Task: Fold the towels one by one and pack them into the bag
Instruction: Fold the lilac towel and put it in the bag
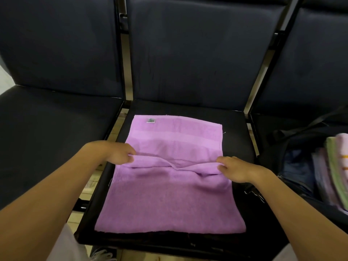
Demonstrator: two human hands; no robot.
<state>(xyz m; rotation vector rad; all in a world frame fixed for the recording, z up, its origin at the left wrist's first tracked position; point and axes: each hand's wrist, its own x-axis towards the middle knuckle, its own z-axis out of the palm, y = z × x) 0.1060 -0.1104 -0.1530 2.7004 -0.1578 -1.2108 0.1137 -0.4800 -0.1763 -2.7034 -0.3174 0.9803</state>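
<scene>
between my two sets of fingers the purple towel (169,200) lies flat on the middle seat (239,132), its near half folded up so the loose edge runs across from one pinch to the other. my left hand (116,152) pinches that edge at its left end, fingers curled tight on the cloth; my right hand (235,168) pinches the right end the same way.

the edge sags and puckers midway between my fingertips, so i judge the fold could set crooked if i carry it on without pulling it taut. if one pinch slips, that corner would drop and the layers would skew. the far right corner already sits off square, so the halves may not match.

beyond my fingers the far band of towel with its small label (151,120) has bare seat past it before the backrest, room enough to lay the fold forward. left of my left fingers the towel edge lies near the seat rim, with a gap to the next chair where cloth could slide off. right of my right fingers, well apart, the open bag (293,166) sits on the next seat with folded towels (335,166) standing inside it.
</scene>
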